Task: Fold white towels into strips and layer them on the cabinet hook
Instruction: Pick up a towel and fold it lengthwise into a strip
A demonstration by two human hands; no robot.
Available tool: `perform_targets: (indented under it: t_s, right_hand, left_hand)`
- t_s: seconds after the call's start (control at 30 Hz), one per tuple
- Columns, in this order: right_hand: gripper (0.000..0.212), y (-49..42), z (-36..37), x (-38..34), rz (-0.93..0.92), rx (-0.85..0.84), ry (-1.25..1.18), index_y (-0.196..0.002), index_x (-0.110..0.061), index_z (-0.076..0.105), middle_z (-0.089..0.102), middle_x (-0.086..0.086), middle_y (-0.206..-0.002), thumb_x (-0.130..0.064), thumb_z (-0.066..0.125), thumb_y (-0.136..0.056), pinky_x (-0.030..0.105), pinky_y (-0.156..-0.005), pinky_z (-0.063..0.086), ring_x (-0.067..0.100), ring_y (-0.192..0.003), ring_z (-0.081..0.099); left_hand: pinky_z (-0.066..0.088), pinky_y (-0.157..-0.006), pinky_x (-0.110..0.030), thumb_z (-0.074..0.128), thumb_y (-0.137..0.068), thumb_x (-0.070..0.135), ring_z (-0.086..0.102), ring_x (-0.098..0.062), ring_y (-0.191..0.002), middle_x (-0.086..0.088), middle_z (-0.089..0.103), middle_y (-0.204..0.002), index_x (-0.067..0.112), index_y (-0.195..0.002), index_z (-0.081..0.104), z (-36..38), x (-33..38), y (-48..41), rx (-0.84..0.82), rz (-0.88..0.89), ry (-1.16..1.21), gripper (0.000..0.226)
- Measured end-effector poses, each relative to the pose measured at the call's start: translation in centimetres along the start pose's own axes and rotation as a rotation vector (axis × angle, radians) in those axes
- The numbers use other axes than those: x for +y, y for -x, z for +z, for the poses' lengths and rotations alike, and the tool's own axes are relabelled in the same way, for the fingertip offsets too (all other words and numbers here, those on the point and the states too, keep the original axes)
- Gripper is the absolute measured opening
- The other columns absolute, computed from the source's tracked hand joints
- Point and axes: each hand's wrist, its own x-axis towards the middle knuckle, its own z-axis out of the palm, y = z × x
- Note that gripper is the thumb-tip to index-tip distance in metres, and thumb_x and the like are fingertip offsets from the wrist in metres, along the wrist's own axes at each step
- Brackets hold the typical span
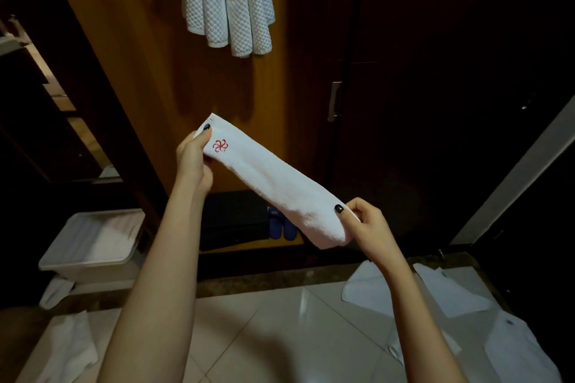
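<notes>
In front of the cabinet door (140, 71), a folded towel (273, 183) is held clear of the floor (264, 320) as a strip, stretched between both hands. The left hand (194, 158) pinches the far, upper end, with the thumb over the edge beside a red emblem. The right hand (368, 227) pinches the near, lower end, thumb on top. The strip's long axis runs diagonally, from upper left by the door down to lower right toward the person. The hung towels (227, 0) drape above the strip, well apart from it and nearer the left hand's end. The hook itself is out of view past the top edge. Judgement: the strip looks fully formed, and hanging it calls for a lift upward with the left end leading. A bin (93, 255) stands low on the left, and loose towels (451, 295) lie spread on the floor at right.
</notes>
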Motion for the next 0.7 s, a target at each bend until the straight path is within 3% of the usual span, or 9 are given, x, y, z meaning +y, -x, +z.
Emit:
perform_targets:
  t_s: [0.1, 0.13, 0.2, 0.3, 0.43, 0.6, 0.7]
  right_hand:
    - [0.006, 0.1, 0.4, 0.6, 0.002, 0.086, -0.05, -0.089, -0.02, 0.06, 0.061, -0.004, -0.083, -0.021, 0.061, -0.095, 0.019, -0.063, 0.046, -0.001, -0.073, 0.058]
    - [0.002, 0.1, 0.3, 0.8, 0.021, 0.053, -0.095, -0.096, -0.02, 0.062, 0.065, -0.003, -0.09, -0.02, 0.062, -0.094, 0.021, -0.067, 0.049, 0.003, -0.079, 0.062]
    - [0.012, 0.1, 0.1, 1.5, 0.075, -0.077, -0.207, -0.104, -0.019, 0.067, 0.072, 0.0, -0.094, -0.017, 0.066, -0.092, 0.023, -0.07, 0.054, 0.011, -0.084, 0.068]
    - [0.009, -0.3, 0.0, 2.4, 0.128, -0.256, -0.302, -0.093, -0.009, 0.074, 0.071, 0.002, -0.079, -0.016, 0.068, -0.089, 0.021, -0.067, 0.05, 0.011, -0.073, 0.064]
    - [0.02, -1.7, 0.6, 2.3, 0.141, -0.397, -0.347, -0.088, -0.007, 0.073, 0.066, 0.007, -0.086, -0.025, 0.066, -0.09, 0.025, -0.073, 0.047, 0.016, -0.08, 0.061]
    - [0.039, -3.7, 3.0, 0.7, 0.159, -0.411, -0.637, -0.105, 0.008, 0.062, 0.059, 0.016, -0.097, -0.021, 0.056, -0.08, 0.03, -0.069, 0.043, 0.028, -0.086, 0.055]
    - [0.04, -4.5, 4.1, -0.5, 0.16, -0.457, -0.766, -0.11, 0.001, 0.064, 0.06, 0.015, -0.101, -0.023, 0.059, -0.078, 0.033, -0.073, 0.042, 0.023, -0.087, 0.056]
  left_hand:
    - [0.056, -0.067, -0.025, 0.055, -0.096, 0.016, 0.069, -0.011, -0.078, 0.001, 0.072, -0.084, 0.02, -0.099, 0.065, 0.4, -0.5, 0.6, -0.056, -0.048, 0.046, 0.012]
    - [0.056, -0.066, -0.025, 0.054, -0.096, 0.016, 0.068, -0.012, -0.08, 0.001, 0.071, -0.087, 0.021, -0.101, 0.065, 0.6, -0.5, 0.7, -0.072, -0.057, 0.063, 0.012]
    - [0.057, -0.066, -0.026, 0.054, -0.096, 0.017, 0.069, -0.013, -0.081, 0.0, 0.072, -0.089, 0.019, -0.105, 0.065, 0.8, -0.2, 0.8, -0.104, -0.07, 0.093, 0.014]
    - [0.059, -0.07, -0.03, 0.057, -0.095, 0.02, 0.072, -0.016, -0.085, -0.003, 0.074, -0.096, 0.014, -0.114, 0.065, 1.4, 0.5, 0.8, -0.149, -0.121, 0.131, 0.022]
    - [0.057, -0.083, -0.037, 0.058, -0.094, 0.023, 0.07, -0.022, -0.094, -0.007, 0.073, -0.101, 0.009, -0.116, 0.065, 3.5, 1.5, 1.0, -0.277, -0.247, 0.22, 0.028]
    - [0.058, -0.065, -0.031, 0.058, -0.095, 0.027, 0.073, -0.02, -0.079, -0.005, 0.074, -0.084, 0.014, -0.084, 0.079, 6.8, 3.5, 1.1, -0.413, -0.214, 0.28, 0.027]
    - [0.056, -0.059, -0.026, 0.055, -0.097, 0.028, 0.071, -0.015, -0.07, -0.001, 0.072, -0.075, 0.016, -0.08, 0.079, 8.2, 4.7, 1.3, -0.485, -0.158, 0.287, 0.032]
